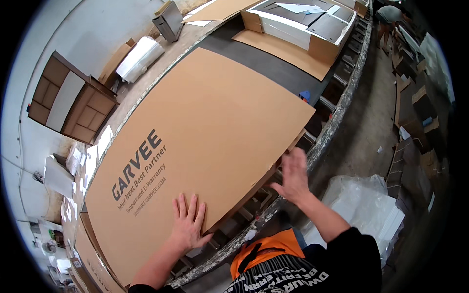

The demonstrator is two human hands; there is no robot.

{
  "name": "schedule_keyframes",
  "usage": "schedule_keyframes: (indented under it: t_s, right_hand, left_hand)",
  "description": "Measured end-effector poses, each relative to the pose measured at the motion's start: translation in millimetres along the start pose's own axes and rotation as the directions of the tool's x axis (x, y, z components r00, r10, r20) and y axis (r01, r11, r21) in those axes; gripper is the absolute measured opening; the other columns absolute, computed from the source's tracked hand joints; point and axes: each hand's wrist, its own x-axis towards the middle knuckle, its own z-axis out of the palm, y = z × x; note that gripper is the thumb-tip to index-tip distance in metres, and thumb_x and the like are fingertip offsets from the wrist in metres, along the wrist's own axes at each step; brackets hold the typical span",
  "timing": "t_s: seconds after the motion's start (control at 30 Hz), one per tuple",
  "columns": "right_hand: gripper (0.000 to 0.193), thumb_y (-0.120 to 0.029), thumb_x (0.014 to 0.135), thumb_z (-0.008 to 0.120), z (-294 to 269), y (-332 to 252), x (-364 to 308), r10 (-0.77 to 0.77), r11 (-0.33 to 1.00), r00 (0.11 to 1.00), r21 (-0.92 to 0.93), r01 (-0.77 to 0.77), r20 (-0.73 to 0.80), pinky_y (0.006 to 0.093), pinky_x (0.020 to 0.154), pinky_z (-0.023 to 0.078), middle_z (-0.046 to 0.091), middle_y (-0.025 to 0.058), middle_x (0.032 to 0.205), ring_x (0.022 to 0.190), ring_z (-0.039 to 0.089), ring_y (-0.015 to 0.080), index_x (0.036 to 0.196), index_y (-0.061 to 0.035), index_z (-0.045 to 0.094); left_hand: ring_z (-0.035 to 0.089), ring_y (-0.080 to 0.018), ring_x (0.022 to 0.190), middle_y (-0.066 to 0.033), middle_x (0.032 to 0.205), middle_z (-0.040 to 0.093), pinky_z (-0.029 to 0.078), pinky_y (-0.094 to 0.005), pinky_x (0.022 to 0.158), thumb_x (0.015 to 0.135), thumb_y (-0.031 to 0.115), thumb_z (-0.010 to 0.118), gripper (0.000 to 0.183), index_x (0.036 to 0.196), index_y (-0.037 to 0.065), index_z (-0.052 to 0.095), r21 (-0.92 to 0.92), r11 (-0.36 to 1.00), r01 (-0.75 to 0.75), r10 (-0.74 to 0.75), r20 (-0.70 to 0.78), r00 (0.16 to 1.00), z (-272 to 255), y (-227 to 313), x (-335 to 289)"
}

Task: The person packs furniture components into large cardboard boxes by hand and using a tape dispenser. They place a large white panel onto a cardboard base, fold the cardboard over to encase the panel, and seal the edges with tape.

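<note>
A large flat cardboard box [229,112] with dark printing lies across the roller conveyor [342,105] in front of me. My left hand [188,222] rests flat on its top near the close edge, fingers spread. At the box's right-hand side, my right hand [294,175] is held with its fingers stretched out, somewhat blurred, beside the edge. Whether those fingers touch the cardboard I cannot tell. A small blue tool [305,95], perhaps a tape dispenser, sits by the far right corner of the box.
Farther up the line stands an opened carton [325,49] with panels inside. Clear plastic-wrapped white sheets [361,210] lie on the floor to my right. Brown framed panels [73,97] lean at the left wall. A person [389,19] bends at the far right, near stacked cardboard [415,112].
</note>
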Motion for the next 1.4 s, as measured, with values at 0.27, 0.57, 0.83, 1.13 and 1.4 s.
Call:
schedule_keyframes:
  t_s: [0.27, 0.57, 0.83, 1.13, 1.4]
  right_hand:
    - [0.025, -0.023, 0.078, 0.056, 16.2, -31.7, 67.4, -0.321, 0.88, 0.784, 0.14, 0.454, -0.531, 0.0403, 0.088, 0.047, 0.069, 0.0114, 0.102, 0.1, 0.065, 0.026, 0.086, -0.003, 0.069]
    - [0.014, -0.013, 0.078, 0.059, 28.0, 12.5, 78.1, 0.003, 0.765, 0.809, 0.523, 0.376, -0.587, 0.0332, 0.073, 0.047, 0.062, 0.0081, 0.078, 0.076, 0.061, 0.0227, 0.066, -0.009, 0.054]
    - [0.063, -0.027, 0.07, 0.076, 63.1, 160.6, 169.4, 0.86, 0.267, 0.445, 0.521, -0.811, 0.252, 0.0448, 0.097, 0.043, 0.059, 0.0154, 0.118, 0.109, 0.055, 0.0333, 0.126, -0.0079, 0.053]
    - [0.06, -0.012, 0.075, 0.053, -75.5, 148.7, 42.0, 0.611, -0.38, 0.709, 0.916, -0.128, 0.352, 0.0393, 0.099, 0.048, 0.058, 0.0132, 0.127, 0.117, 0.058, 0.0266, 0.134, -0.0049, 0.048]
    - [0.042, -0.024, 0.069, 0.061, -114.5, -94.7, 171.7, -0.142, 0.989, 0.945, 0.072, 0.126, 0.294, 0.0428, 0.085, 0.051, 0.064, 0.0195, 0.106, 0.097, 0.063, 0.0373, 0.107, -0.0072, 0.067]
  left_hand:
    - [0.008, -0.0633, 0.136, -0.0306, 0.15, 0.024, 0.003, -0.0757, 0.105, 0.066, 0.044, 0.071, 0.094, 0.14, -0.003, 0.036, -0.052, 0.997, -0.052, 0.051, -0.014, 0.999, 3.1, 2.2, -2.4]
    - [0.011, -0.0645, 0.134, -0.0276, 0.151, 0.025, 0.007, -0.0808, 0.099, 0.065, 0.042, 0.075, 0.093, 0.14, 0.001, 0.04, 0.06, 0.998, 0.026, -0.027, 0.025, 0.999, -11.3, 40.1, 89.6]
    - [0.014, -0.0581, 0.138, -0.0166, 0.153, 0.027, 0.006, -0.0782, 0.103, 0.057, 0.041, 0.077, 0.099, 0.144, 0.013, 0.04, -0.022, 1.0, 0.006, -0.007, -0.051, 0.999, -1.6, 39.6, 88.1]
    - [0.016, -0.0557, 0.138, 0.0001, 0.155, 0.029, 0.009, -0.0793, 0.102, 0.058, 0.035, 0.076, 0.097, 0.147, 0.02, 0.037, -0.057, 0.998, 0.032, -0.039, -0.126, 0.991, 0.9, 33.4, 75.7]
    - [0.016, -0.0466, 0.142, 0.011, 0.156, 0.026, 0.012, -0.0768, 0.105, 0.062, 0.033, 0.074, 0.102, 0.151, 0.031, 0.025, 0.04, 0.995, 0.086, -0.085, -0.032, 0.996, 5.0, 37.3, 76.7]
